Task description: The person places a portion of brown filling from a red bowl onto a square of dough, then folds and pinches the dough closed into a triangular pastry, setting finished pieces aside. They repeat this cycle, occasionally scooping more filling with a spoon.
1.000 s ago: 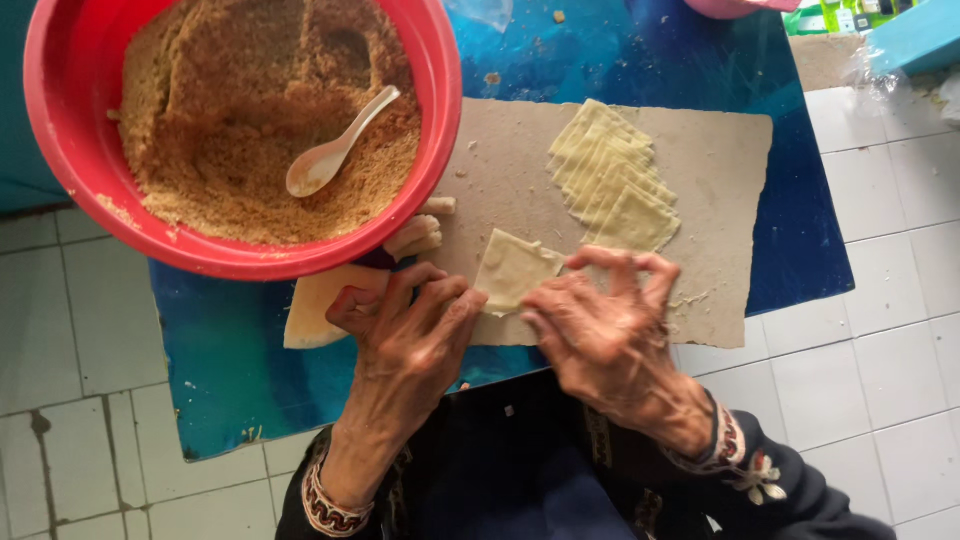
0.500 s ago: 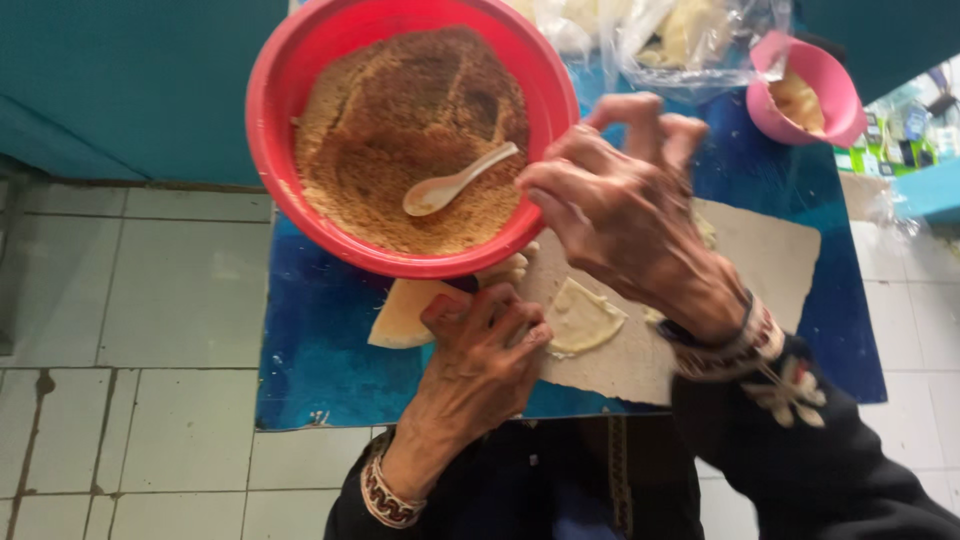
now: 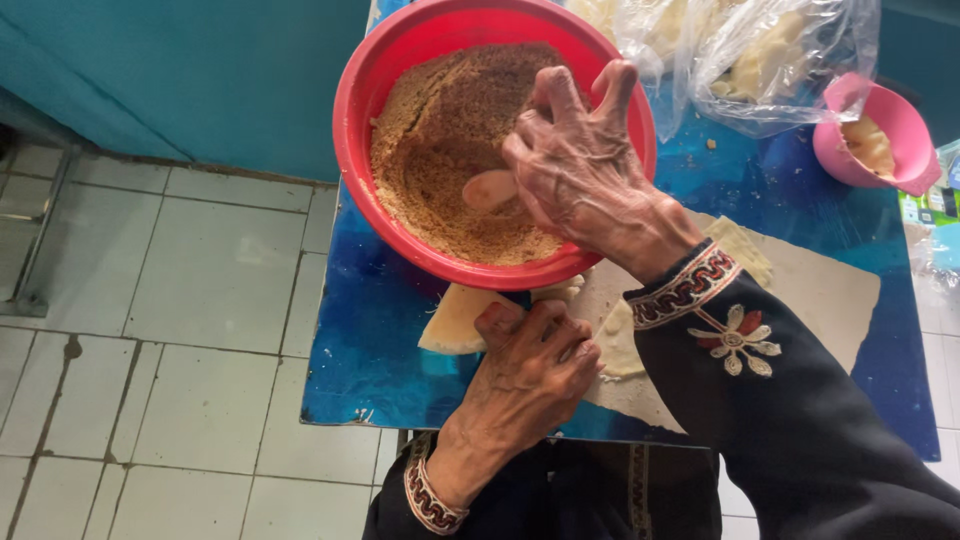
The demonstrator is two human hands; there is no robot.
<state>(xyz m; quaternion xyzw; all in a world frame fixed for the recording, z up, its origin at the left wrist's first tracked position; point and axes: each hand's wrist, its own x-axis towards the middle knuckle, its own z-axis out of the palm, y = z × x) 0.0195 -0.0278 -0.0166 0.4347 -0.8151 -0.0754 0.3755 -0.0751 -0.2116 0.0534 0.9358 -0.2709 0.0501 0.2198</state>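
In the red bowl [image 3: 400,70] at the tabletop's far left corner, right hand [image 3: 575,165] curled narrow around a pale spoon [image 3: 488,188] sunk in brown crumbs [image 3: 450,130]. Near the front edge, left hand [image 3: 530,365] pressed flat, holding nothing, steadying a dough sheet [image 3: 620,340]. Best scooped shallow and level, avoiding spills.

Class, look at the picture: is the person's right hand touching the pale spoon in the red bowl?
Touching. The head view shows the right hand over the red bowl, fingers closed on the handle of the spoon, with no gap visible.
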